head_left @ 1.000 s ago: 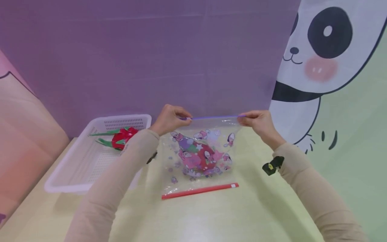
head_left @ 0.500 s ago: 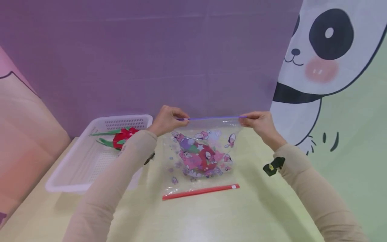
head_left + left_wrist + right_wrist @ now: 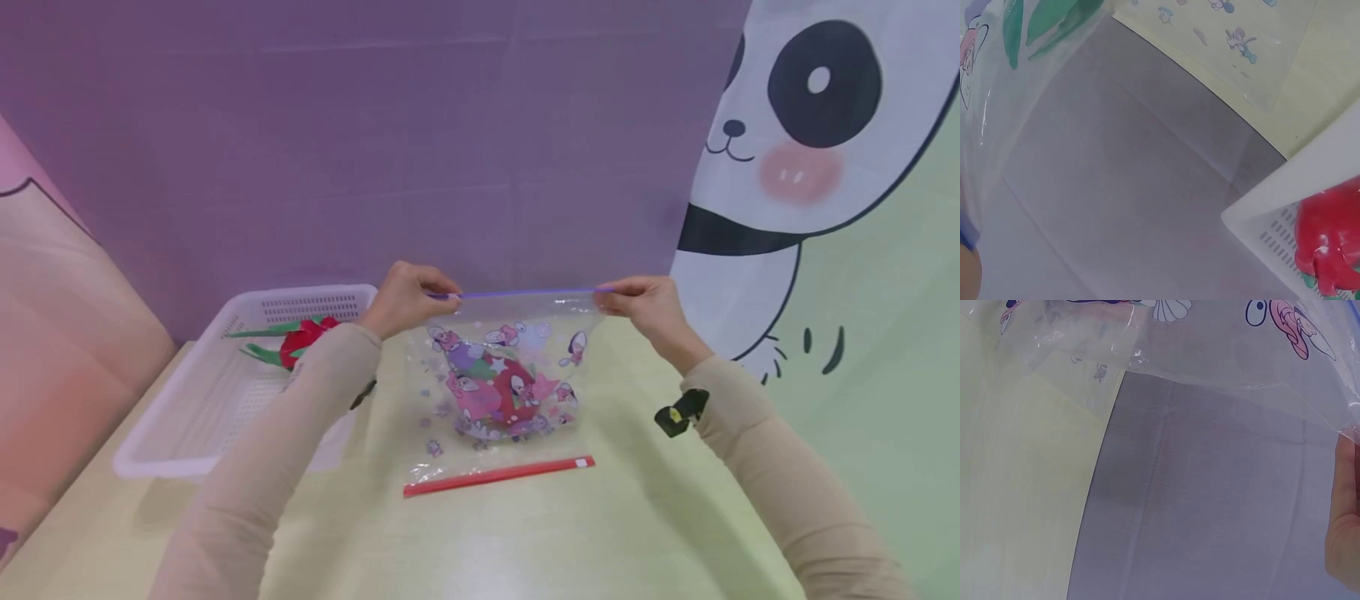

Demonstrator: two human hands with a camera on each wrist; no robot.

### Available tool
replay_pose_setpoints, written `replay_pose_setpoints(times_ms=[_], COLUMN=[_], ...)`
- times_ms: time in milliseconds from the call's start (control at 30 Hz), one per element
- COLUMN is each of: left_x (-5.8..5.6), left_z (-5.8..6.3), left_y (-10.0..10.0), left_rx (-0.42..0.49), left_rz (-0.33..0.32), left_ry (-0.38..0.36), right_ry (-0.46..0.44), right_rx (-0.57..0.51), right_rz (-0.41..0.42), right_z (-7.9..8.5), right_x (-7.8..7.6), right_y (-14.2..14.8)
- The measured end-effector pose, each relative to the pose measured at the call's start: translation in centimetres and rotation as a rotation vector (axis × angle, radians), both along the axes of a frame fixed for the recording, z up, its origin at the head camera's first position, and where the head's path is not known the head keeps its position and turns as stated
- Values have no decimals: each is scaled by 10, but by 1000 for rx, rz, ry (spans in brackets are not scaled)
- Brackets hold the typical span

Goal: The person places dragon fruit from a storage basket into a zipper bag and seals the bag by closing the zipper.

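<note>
A clear zip bag [image 3: 551, 333] with cartoon prints hangs upright over the table, its purple zip [image 3: 525, 292] stretched nearly level at the top. My left hand [image 3: 412, 298] pinches the zip's left end between thumb and fingers. At the right end, the thumb and fingers of my right hand [image 3: 648, 308] pinch the top corner. Behind the printed plastic shows a red fruit [image 3: 513, 392] with green leaf tips, partly hidden by the prints. The right wrist view catches only an edge of my right hand beside the bag.
Left of the bag stands a white plastic basket [image 3: 225, 408], holding a red fruit [image 3: 302, 340] with long green tips, like a dragon fruit. Another printed clear bag [image 3: 1235, 44] lies flat on the table. A red zip strip [image 3: 495, 477] lies below the hanging bag. Behind is a purple cloth [image 3: 375, 167].
My left hand has slid slightly left along the purple zip, still pinching it. My right hand and the basket have hardly moved.
</note>
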State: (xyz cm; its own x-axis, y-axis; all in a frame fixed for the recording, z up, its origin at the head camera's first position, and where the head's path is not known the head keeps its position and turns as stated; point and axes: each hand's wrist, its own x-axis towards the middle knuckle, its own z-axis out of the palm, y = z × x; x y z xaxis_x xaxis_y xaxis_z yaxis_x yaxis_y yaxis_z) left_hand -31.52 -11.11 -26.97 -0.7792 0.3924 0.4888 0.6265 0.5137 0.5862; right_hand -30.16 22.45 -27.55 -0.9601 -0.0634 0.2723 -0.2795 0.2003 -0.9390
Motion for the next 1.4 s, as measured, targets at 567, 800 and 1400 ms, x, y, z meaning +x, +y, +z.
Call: replay_pose_setpoints(times_ms=[567, 800, 1400], left_x=[-3, -2, -1], left_z=[-11, -15, -21], left_y=[-10, -12, -13], left_rx=[125, 230, 344], left_rz=[-17, -6, 12], left_ry=[-38, -145, -228], right_ry=[-15, -21, -36], right_rx=[7, 23, 4], right_rz=[4, -2, -1], right_z=[-3, -3, 1], right_x=[-2, -4, -2], right_y=[1, 1, 2])
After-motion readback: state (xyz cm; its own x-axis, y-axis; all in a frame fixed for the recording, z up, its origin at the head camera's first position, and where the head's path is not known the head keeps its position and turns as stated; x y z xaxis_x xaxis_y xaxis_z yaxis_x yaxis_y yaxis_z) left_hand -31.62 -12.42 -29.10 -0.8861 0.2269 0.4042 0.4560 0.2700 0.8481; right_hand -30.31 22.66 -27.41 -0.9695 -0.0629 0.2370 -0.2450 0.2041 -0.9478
